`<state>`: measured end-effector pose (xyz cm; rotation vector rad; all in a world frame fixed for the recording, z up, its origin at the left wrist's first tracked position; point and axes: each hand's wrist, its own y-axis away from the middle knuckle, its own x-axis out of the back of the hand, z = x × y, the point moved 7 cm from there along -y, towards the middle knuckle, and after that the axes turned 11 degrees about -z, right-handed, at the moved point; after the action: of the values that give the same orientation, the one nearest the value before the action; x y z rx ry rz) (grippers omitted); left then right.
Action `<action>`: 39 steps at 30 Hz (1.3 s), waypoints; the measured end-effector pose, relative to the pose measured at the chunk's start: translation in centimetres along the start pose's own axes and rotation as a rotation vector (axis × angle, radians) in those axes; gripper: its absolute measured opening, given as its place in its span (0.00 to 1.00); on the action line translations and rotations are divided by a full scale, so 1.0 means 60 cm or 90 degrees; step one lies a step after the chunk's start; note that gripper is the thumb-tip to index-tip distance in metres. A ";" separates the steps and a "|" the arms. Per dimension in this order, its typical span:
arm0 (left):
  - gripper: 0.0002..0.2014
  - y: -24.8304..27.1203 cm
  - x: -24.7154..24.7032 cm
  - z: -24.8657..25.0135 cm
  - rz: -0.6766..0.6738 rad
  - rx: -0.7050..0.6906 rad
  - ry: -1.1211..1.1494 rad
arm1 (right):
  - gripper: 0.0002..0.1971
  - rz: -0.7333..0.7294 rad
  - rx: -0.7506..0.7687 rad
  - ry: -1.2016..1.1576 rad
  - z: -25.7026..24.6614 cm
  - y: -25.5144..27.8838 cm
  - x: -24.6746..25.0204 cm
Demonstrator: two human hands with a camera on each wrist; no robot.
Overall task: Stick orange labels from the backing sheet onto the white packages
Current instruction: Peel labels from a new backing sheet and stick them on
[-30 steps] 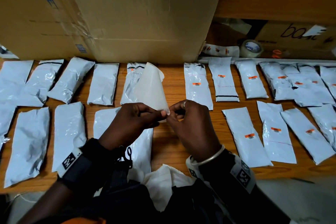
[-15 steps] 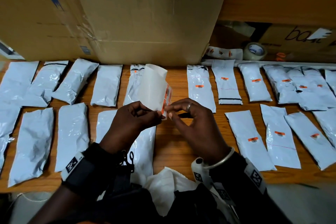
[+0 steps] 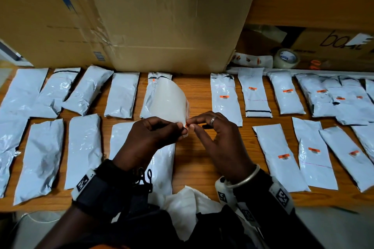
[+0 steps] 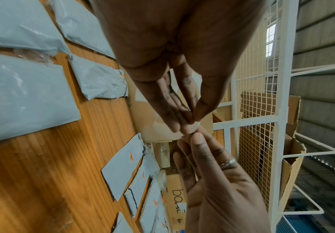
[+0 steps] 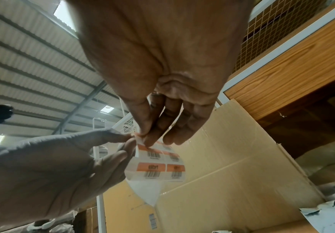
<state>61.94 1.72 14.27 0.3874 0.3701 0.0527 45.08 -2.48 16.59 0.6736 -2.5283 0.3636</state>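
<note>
Backing sheet (image 3: 168,103) now leaning leftward

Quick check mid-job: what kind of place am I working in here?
Probably a warehouse packing or dispatch station: rows of white packages on a wooden table, big cardboard boxes behind, a white wire-mesh cage and a corrugated metal roof overhead.
</note>
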 end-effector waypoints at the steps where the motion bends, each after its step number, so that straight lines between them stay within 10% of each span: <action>1: 0.10 0.001 -0.001 0.002 0.000 -0.002 -0.006 | 0.06 0.006 0.000 0.002 0.000 0.000 0.000; 39: 0.06 0.009 -0.009 0.010 0.009 -0.030 -0.096 | 0.03 0.096 -0.101 0.063 -0.019 0.016 0.010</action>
<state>61.64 1.91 15.19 0.3449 0.2165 0.0462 44.54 -1.48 17.73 0.3970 -2.4878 0.2380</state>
